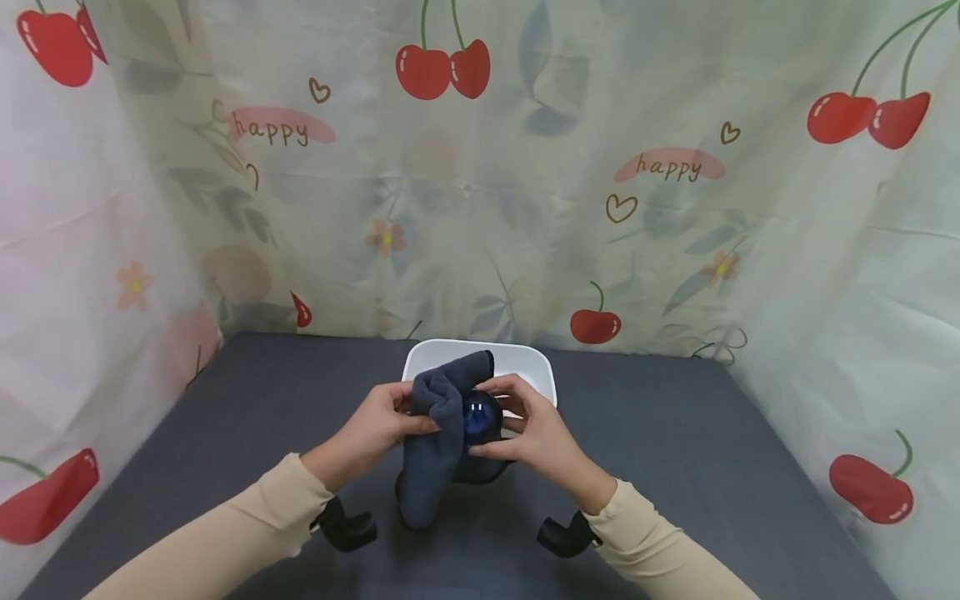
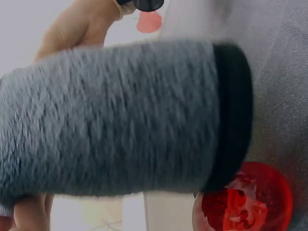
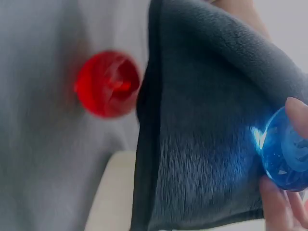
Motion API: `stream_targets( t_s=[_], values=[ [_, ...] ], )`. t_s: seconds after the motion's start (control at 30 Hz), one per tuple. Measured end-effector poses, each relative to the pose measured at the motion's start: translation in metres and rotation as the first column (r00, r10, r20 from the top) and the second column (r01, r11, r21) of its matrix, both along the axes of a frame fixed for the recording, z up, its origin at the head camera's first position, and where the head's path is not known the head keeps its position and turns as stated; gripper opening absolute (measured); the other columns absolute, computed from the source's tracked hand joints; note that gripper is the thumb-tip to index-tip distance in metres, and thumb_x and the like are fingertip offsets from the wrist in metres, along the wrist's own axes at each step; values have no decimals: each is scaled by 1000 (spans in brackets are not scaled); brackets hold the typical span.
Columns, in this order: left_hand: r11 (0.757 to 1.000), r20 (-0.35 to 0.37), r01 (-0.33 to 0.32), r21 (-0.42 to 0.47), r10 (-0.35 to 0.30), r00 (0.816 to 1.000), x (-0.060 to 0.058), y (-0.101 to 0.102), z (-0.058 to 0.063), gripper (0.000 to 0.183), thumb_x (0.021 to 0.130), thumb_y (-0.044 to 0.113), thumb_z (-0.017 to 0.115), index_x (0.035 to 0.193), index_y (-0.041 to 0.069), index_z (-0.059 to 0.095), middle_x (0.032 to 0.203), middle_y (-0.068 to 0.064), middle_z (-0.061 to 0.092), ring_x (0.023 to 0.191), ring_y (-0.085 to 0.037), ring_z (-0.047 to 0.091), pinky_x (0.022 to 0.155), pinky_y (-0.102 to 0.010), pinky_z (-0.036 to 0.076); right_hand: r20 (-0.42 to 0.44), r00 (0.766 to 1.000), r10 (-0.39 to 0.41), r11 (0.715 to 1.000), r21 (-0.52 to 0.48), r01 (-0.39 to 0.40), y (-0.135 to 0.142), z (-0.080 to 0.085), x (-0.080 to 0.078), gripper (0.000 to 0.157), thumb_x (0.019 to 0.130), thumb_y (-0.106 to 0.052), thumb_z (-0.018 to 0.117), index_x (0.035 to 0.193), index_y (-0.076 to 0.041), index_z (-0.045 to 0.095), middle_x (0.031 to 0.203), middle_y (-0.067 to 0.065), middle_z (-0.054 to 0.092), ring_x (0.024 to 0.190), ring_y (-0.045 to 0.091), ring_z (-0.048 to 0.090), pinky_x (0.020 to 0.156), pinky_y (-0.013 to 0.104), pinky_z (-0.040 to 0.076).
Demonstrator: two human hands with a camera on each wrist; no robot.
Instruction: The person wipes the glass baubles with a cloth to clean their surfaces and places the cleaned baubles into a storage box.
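Fingers and thumb of my left hand (image 1: 375, 427) pinch a folded dark grey cloth (image 1: 435, 425), whose lower end hangs down over the table. My right hand (image 1: 542, 429) grips a shiny, see-through blue ball (image 1: 482, 417) against the cloth, thumb below and fingers above. The right wrist view shows the blue ball (image 3: 284, 156) pressed close to the fuzzy cloth (image 3: 207, 130) with its black edging. A clear red ball (image 3: 108, 84) sits on the table under the cloth; in the left wrist view the cloth (image 2: 115, 120) partly covers the red ball (image 2: 248, 199).
Just behind the hands stands a white basin (image 1: 536, 367), its front partly hidden by the cloth and hands. The dark grey tabletop (image 1: 660, 467) is enclosed at the back and sides by a cherry-print curtain (image 1: 465, 208). Black wrist mounts (image 1: 345, 525) hang below both sleeves.
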State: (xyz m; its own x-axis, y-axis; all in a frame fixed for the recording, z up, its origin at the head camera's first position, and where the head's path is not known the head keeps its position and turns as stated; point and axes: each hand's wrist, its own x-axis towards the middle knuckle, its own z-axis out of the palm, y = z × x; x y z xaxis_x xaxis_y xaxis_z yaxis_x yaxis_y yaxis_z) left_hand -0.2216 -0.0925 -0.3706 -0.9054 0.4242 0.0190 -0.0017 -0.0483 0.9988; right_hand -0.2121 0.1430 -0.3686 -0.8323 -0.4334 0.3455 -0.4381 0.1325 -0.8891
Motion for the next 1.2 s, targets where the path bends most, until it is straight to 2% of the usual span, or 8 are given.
stream_targets(
  t_s=[0.13,0.37,0.53,0.67,0.9,0.97,1.1,1.2],
  values=[
    [999,8,39,-26,-38,999,4,3,-1,56,82,2,73,132,-10,50,113,-11,66,95,-16,65,82,-32,56,46,999,16,999,-35,-14,-1,-1,-1,68,67,7,83,126,-7,52,131,13,47,114,28,58,90,32,54],
    [996,-83,-45,-78,39,996,6,8,0,51,82,4,74,127,-9,55,117,-18,66,96,-18,65,82,-33,56,-311,944,-106,949,253,190,1,1,-3,70,61,-7,91,123,-8,57,119,6,61,105,21,62,86,30,55],
    [997,-4,-73,-22,72,997,5,6,2,41,83,-2,71,121,-12,57,101,-2,69,86,-12,65,75,-30,56,-79,997,-6,996,84,13,5,0,-5,69,65,2,86,125,-7,55,125,11,55,104,22,62,88,27,54],
    [999,10,-41,-36,41,999,5,7,5,55,81,0,73,131,-7,52,114,-10,66,94,-16,65,80,-34,56,13,1000,26,1000,10,-26,2,0,-4,68,67,7,83,127,-6,53,128,14,52,112,26,59,94,32,52],
    [989,-90,-78,-125,67,994,6,8,4,50,79,3,77,125,-6,60,117,-15,66,97,-18,63,82,-34,56,-291,946,-143,940,259,222,-3,1,3,68,61,-8,92,121,-10,59,116,4,59,105,20,60,85,29,55],
    [992,-70,-88,-96,81,994,5,7,3,42,81,1,75,120,-9,61,106,-11,70,90,-15,65,78,-32,56,-265,955,-130,952,237,196,-1,2,3,69,61,-8,92,122,-11,59,117,4,59,101,19,61,83,27,56],
    [999,-4,-47,-28,47,999,5,4,4,39,83,0,71,118,-12,58,96,-2,69,84,-12,65,75,-29,56,-47,998,-34,997,67,37,3,6,-1,68,66,-2,87,126,-10,57,124,8,56,103,22,61,85,27,55],
    [1000,26,2,-23,-2,1000,6,4,6,48,83,3,73,126,-10,54,102,-4,68,89,-14,65,79,-31,56,65,998,28,999,-35,-26,3,7,-2,66,69,2,84,127,-8,54,127,13,51,107,25,60,88,28,54]
  ],
)
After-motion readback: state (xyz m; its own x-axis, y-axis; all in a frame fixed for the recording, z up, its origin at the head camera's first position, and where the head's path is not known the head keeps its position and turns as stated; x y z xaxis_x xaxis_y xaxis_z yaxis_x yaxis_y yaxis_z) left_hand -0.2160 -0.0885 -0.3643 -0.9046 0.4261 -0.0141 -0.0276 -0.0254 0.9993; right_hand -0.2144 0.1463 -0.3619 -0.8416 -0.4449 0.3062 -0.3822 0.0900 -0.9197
